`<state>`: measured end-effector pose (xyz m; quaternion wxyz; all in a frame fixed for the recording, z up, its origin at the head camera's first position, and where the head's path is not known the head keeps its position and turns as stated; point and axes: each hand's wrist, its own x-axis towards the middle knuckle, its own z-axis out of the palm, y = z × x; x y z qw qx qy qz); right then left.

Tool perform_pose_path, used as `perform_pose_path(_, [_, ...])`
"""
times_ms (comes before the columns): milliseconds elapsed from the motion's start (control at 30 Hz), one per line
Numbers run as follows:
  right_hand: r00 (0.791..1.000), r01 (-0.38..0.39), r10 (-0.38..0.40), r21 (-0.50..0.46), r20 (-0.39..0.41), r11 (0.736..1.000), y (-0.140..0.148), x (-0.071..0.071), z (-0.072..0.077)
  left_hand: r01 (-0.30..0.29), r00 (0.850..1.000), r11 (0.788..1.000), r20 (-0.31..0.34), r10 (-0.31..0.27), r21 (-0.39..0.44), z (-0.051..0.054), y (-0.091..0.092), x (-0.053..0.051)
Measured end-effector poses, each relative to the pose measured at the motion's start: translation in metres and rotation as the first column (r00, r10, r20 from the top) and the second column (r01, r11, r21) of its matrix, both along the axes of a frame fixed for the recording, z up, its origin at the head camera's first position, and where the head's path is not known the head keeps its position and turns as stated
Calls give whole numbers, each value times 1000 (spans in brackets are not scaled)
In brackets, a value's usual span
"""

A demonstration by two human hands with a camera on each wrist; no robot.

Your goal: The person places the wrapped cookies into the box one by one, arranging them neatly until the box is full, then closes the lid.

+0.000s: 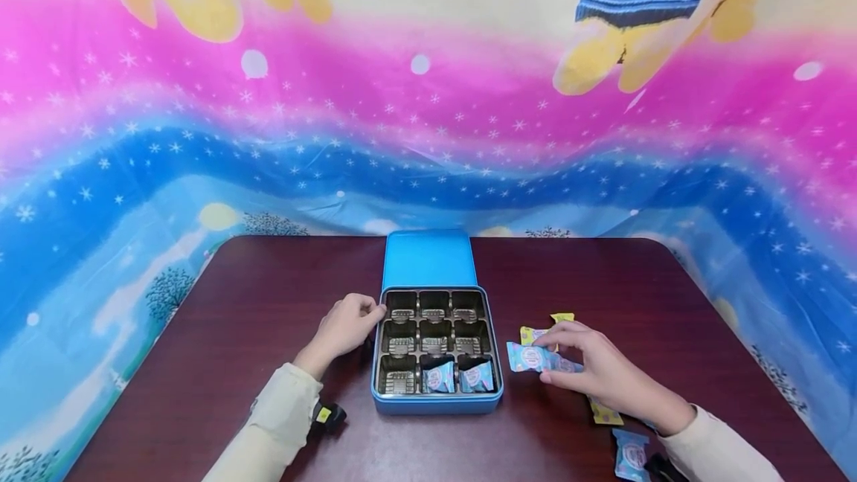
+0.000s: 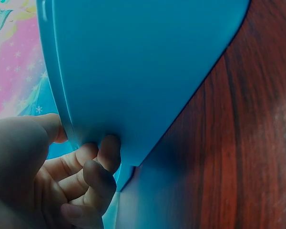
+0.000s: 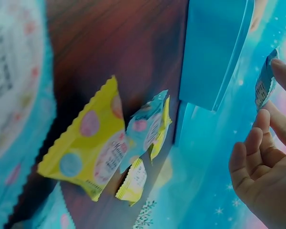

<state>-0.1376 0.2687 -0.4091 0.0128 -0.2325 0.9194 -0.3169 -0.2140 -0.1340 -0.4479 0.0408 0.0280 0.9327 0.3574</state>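
A blue tin box [image 1: 438, 407] holds a dark tray of square compartments. Blue wrapped candies fill two front-row places: one candy [image 1: 439, 377] in the middle, another candy [image 1: 476, 377] at the right. My left hand [image 1: 348, 324] holds the box's left side near the back, its thumb at the rim and curled fingers [image 2: 109, 150] against the outer wall. Right of the box, my right hand [image 1: 599, 369] pinches a blue wrapped candy [image 3: 265, 83] between thumb and fingers, above the table.
Yellow and blue wrapped candies lie on the table under and around the right hand, including a yellow candy [image 3: 97, 143] and a blue candy [image 1: 631, 455] near the front. The blue lid [image 1: 430, 259] lies behind the box. A printed cloth [image 1: 428, 132] hangs behind the table.
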Motion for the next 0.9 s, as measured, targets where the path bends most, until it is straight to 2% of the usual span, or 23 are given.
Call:
perform_pose_path(133, [1000,-15,14,3,10,1000,-6,-1,1,-2,1000,1000,2,2,0,0,0,1])
perform_pose_path(467, [996,-81,80,-28,-24,996,-17,-6,3,-7,1000,1000,1,7,0,1,0,1])
perform_pose_path(767, [996,-93,93,-21,-18,995,-28,-8,5,0,1000,1000,-1,0,-4,-1,0,0])
perform_pose_path(900, [994,-104,104,-16,-39,994,-31,-9,5,-1,1000,1000,-3,1,-5,0,0,0])
